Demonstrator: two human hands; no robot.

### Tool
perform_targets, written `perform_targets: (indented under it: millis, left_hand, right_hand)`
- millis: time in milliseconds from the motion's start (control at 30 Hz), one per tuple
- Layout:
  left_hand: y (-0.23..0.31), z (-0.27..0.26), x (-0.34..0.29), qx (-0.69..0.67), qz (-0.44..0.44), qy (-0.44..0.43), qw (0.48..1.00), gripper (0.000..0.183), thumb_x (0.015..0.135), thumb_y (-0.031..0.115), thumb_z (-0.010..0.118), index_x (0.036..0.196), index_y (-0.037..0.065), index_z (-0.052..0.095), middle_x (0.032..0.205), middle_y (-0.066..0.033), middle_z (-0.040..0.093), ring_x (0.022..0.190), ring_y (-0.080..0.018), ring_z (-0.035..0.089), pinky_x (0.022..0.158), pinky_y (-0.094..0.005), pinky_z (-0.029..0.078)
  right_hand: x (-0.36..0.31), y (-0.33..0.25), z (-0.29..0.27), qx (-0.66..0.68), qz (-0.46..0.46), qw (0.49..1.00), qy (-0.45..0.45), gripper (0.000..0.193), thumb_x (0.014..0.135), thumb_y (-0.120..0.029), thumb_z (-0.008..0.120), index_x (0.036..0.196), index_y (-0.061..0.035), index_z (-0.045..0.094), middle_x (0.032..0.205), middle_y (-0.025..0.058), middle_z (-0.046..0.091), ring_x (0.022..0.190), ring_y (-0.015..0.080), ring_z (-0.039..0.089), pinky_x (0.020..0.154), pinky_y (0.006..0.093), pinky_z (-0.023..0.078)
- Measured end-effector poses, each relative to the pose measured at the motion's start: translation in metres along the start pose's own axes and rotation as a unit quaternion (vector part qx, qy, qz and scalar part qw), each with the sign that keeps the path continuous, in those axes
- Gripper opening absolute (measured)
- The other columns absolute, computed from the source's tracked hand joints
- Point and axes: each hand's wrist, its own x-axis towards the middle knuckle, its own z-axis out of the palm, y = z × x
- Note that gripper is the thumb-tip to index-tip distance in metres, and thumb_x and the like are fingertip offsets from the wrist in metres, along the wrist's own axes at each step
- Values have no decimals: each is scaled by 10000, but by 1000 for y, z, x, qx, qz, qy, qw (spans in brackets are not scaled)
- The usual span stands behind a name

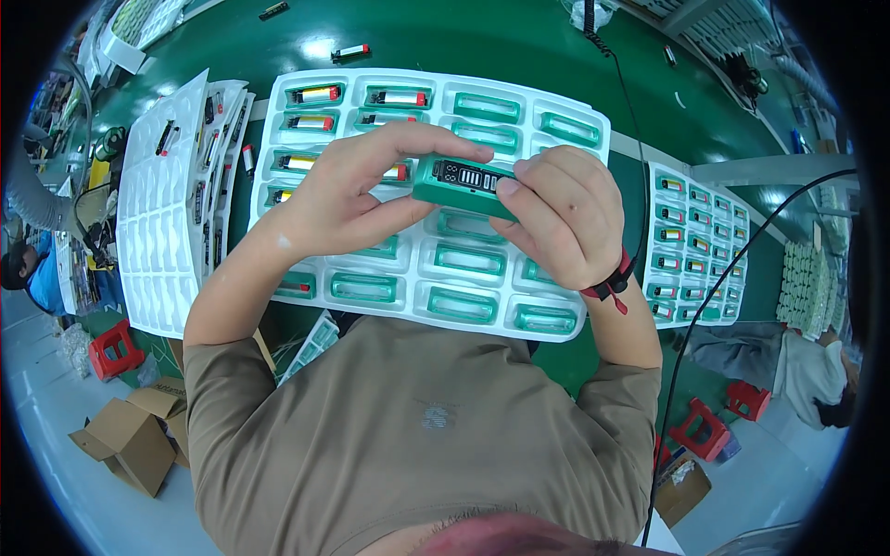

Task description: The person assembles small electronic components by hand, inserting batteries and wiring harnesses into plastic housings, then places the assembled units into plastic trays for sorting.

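Both hands hold a green plastic housing (431, 192) above a white tray. A black slotted panel (471, 176) sits in its upper face. My left hand (357, 190) grips the left end, thumb on the near side and index finger along the far side. The fingers of my right hand (570, 213) close around the right end, partly hiding it. Below, the white moulded tray (440, 82) carries rows of green shells (487, 108). Several shells at the left hold cylinder-like parts (399, 97) with red ends; the hands cover some pockets.
Stacked white trays (153, 213) stand at the left; another filled tray (700, 246) is at the right. Loose red-ended parts (350, 53) lie on the green table (408, 37). A black cable (709, 292) runs down the right. Cardboard boxes (130, 449) and red stools (116, 350) are on the floor.
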Motion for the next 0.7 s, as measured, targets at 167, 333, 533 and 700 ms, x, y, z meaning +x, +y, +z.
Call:
perform_targets:
  millis: [167, 333, 533, 700]
  left_hand:
    - [-2, 4, 3, 101, 54, 53, 992, 383, 893, -62, 624, 1272, -14, 601, 1242, -183, 709, 1167, -298, 691, 995, -381, 539]
    - [2, 14, 3, 237, 80, 107, 962, 342, 862, -57, 643, 1201, -4, 643, 1184, -160, 736, 1038, -305, 725, 902, -370, 569]
    - [9, 18, 1, 164, 6, 117, 979, 452, 868, -38, 612, 1319, -5, 601, 1291, -165, 692, 1097, -300, 695, 943, -368, 543]
    - [9, 26, 10, 145, 50, 99, 983, 665, 945, 52, 576, 1573, 15, 362, 1516, -190, 502, 1337, -335, 538, 1105, -413, 420]
  right_hand:
    - [0, -3, 4, -50, -26, 998, 12, 312, 764, -101, 766, 1037, 37, 704, 983, 138, 672, 845, 288, 661, 683, 376, 590]
    - [-9, -4, 12, -28, 25, 999, -10, 373, 729, -15, 746, 1091, 45, 681, 981, 148, 668, 842, 298, 669, 679, 374, 588]
    - [-7, -14, 10, 53, 127, 990, -17, 521, 695, 6, 757, 1198, 38, 622, 973, 157, 668, 846, 313, 681, 681, 385, 567]
    - [12, -20, 14, 136, 258, 953, -80, 487, 799, -7, 733, 1264, 12, 589, 935, 149, 676, 819, 293, 679, 675, 369, 544]
